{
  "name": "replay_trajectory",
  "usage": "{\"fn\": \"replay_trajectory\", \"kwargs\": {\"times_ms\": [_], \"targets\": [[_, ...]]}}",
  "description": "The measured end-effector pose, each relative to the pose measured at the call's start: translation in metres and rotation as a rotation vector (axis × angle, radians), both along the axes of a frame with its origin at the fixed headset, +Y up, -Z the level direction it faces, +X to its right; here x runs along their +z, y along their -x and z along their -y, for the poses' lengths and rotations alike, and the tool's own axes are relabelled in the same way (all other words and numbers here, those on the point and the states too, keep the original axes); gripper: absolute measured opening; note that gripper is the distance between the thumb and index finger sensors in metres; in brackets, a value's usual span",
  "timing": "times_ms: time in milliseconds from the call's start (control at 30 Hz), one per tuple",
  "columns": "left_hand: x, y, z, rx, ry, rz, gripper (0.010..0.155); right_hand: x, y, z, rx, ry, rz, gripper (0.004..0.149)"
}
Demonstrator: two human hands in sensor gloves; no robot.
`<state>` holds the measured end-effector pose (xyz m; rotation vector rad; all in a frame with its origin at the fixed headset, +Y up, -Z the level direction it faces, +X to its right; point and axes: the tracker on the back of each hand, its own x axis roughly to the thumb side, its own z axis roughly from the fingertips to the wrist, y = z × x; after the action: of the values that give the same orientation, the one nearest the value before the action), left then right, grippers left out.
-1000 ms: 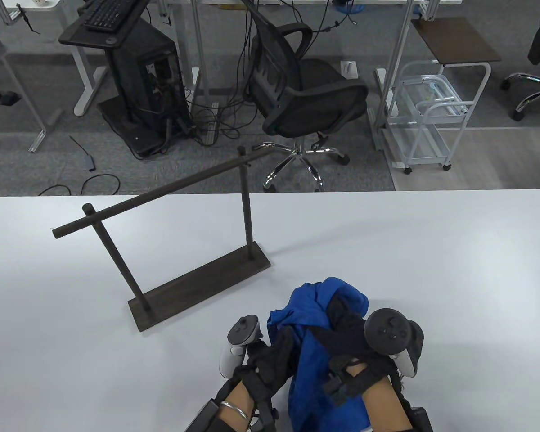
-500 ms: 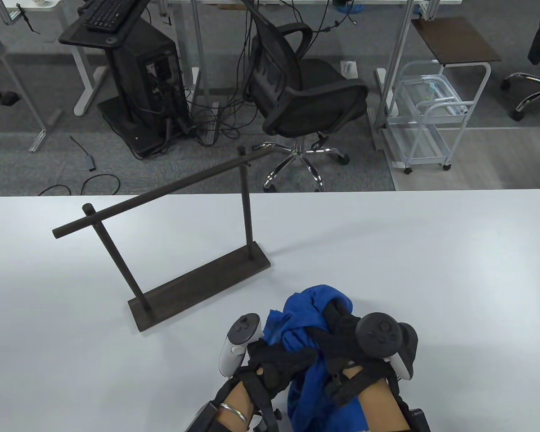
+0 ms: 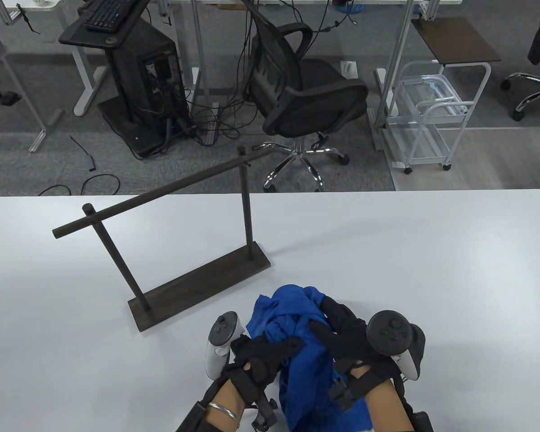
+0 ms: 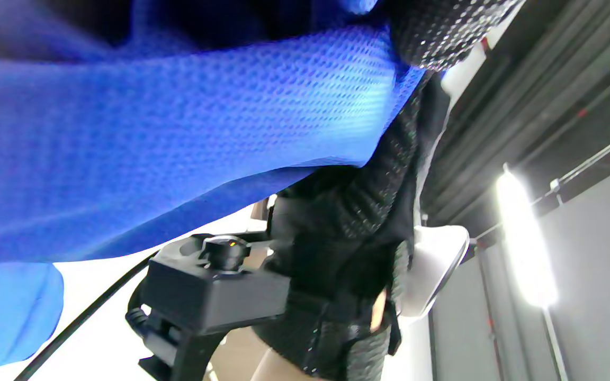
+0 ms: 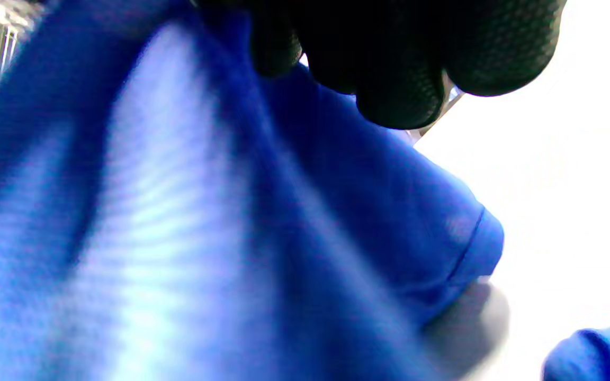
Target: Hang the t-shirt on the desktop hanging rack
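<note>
Looking down from the table view, my hands sit at the bottom centre of the frame with a bunched blue t-shirt (image 3: 297,328) between them. My left hand (image 3: 261,360) grips the cloth from the left side, fingers curled into the fabric. My right hand (image 3: 346,342) grips it from the right, fingers wrapped over the top of the bundle. The rest of the shirt hangs down between my forearms toward the bottom edge. The dark wooden rack (image 3: 175,243) stands on the white worktop (image 3: 432,270) up and to the left of the shirt, apart from it, its top bar running from the left of the frame up toward the centre, with nothing draped on it. Beyond the worktop, in the upper centre, stands a black office chair (image 3: 306,90).

In the left wrist view, blue mesh cloth (image 4: 178,132) fills the upper left, and a black gloved finger (image 4: 442,26) presses on it at the top.

In the right wrist view, blurred blue fabric (image 5: 204,222) fills most of the frame, its hemmed edge at the right. My gloved fingertips (image 5: 400,79) curl down onto it from the top edge.
</note>
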<state>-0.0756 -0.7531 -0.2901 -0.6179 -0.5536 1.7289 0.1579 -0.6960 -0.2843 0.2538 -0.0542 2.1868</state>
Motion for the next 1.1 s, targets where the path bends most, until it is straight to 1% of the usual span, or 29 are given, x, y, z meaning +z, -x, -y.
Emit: {"fn": "replay_trajectory", "kwargs": {"times_ms": [133, 267, 433, 533, 633, 700, 833, 1033, 1100], "targets": [[-0.001, 0.004, 0.002, 0.018, 0.019, -0.023, 0.073, 0.001, -0.002, 0.001, 0.011, 0.004, 0.0, 0.073], [-0.002, 0.009, 0.001, 0.039, 0.028, -0.051, 0.073, 0.0, -0.009, 0.003, 0.011, 0.016, 0.034, 0.072], [-0.003, 0.017, -0.002, 0.117, 0.058, -0.072, 0.074, -0.004, -0.026, 0.014, 0.043, 0.072, 0.083, 0.07], [-0.005, 0.021, -0.005, 0.134, 0.048, -0.09, 0.074, -0.007, -0.036, 0.023, 0.051, 0.114, 0.109, 0.07], [-0.007, 0.023, -0.007, 0.125, 0.034, -0.099, 0.074, -0.008, -0.043, 0.029, 0.044, 0.145, 0.128, 0.07], [-0.007, 0.023, -0.005, 0.096, 0.024, -0.11, 0.075, -0.009, -0.045, 0.033, 0.05, 0.161, 0.134, 0.07], [-0.007, 0.021, 0.0, 0.083, 0.041, -0.111, 0.077, -0.01, -0.044, 0.038, 0.093, 0.193, 0.129, 0.07], [-0.008, 0.016, -0.007, 0.052, 0.025, -0.086, 0.078, -0.01, -0.043, 0.04, 0.105, 0.202, 0.128, 0.072], [-0.009, 0.014, -0.013, 0.041, 0.021, -0.07, 0.079, -0.01, -0.043, 0.04, 0.109, 0.211, 0.126, 0.072]]}}
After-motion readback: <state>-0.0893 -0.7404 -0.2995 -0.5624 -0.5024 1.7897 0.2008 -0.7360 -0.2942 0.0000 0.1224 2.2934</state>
